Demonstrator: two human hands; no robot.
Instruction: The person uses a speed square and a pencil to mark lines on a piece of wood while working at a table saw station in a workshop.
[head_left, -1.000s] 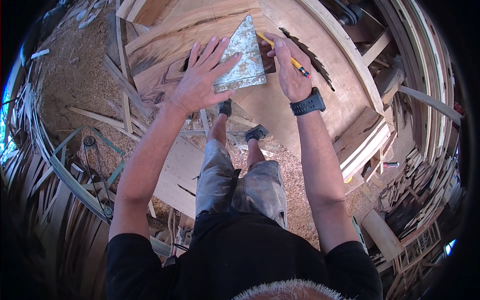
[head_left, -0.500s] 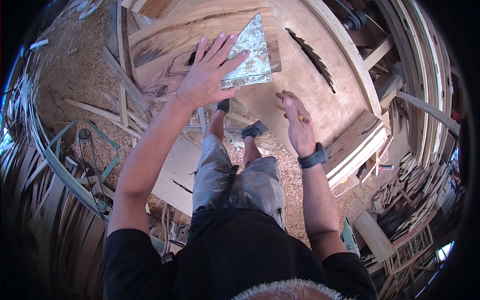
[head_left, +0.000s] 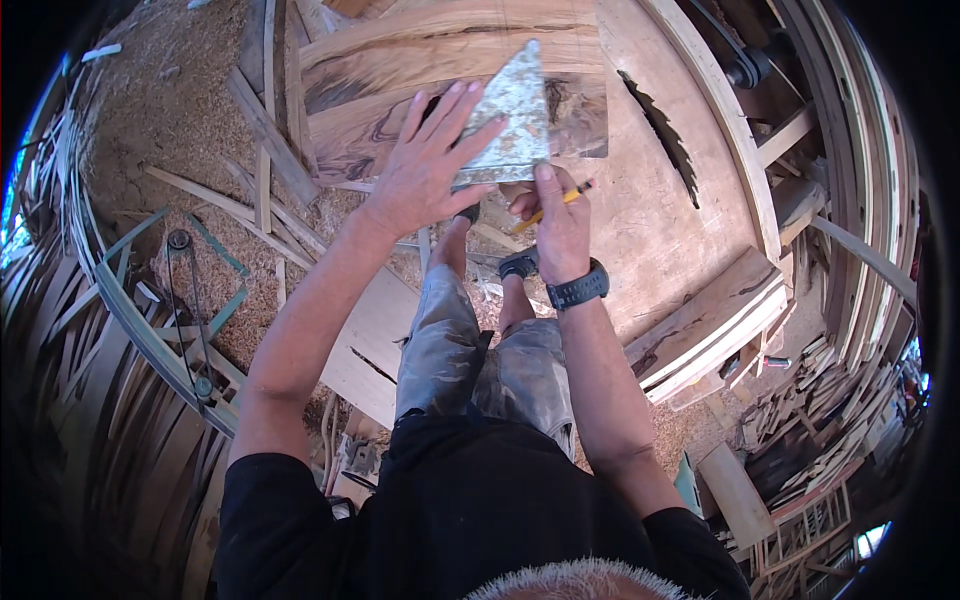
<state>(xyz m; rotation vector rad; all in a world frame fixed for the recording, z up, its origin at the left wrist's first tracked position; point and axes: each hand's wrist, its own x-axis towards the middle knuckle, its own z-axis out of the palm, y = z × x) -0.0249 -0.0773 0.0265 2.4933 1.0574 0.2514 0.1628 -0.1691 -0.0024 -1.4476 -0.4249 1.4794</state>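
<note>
My left hand [head_left: 425, 170] lies with its fingers spread across a mottled metal triangular square [head_left: 518, 115], its thumb at the near edge. The square rests on a brown board [head_left: 575, 110] with dark wavy grain, near the board's front edge. At the square's near right corner, my right hand [head_left: 562, 225] is closed around a yellow pencil [head_left: 545, 215], its thumb touching that corner. The pencil lies slantwise across the fingers, dark end to the upper right. A dark watch [head_left: 578, 287] is on my right wrist. The right fingertips are partly hidden.
The board lies on a pale wooden worktop [head_left: 640, 240] with a long, jagged-edged dark slot [head_left: 660, 135]. Several stacked boards [head_left: 715, 320] sit at its right corner. Sawdust and loose strips [head_left: 225, 205] cover the floor at left. A green frame with a belt [head_left: 185, 310] stands there.
My right hand, with the pencil, has moved left to the square's near right corner. The square and my left hand have shifted left along the board. The whole view has shifted slightly.
</note>
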